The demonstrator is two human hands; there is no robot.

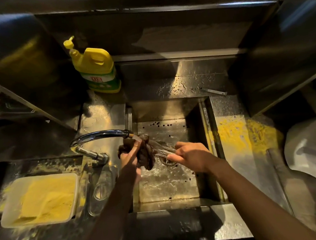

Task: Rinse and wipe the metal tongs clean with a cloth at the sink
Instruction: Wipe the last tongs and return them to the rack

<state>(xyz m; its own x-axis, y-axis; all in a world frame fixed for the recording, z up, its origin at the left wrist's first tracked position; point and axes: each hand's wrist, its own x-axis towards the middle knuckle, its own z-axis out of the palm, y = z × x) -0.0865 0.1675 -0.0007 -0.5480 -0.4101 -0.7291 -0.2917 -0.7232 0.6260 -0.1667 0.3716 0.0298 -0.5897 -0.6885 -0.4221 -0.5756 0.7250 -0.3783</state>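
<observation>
Head cam, P1: L hand fingers curled round wet cloth; R hand thumb+fingers pinch tongs at one end, other end in cloth, under faucet stream, 9 o'clock side of sink.
P2: Risk?
P1: Prob. slick metal slips fr. pinch; splash could reach powder spill at 3 o'clock.

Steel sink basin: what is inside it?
Shallow water, dark specks and a round drain, half hidden by the metal tongs, right hand and dark cloth.
</observation>
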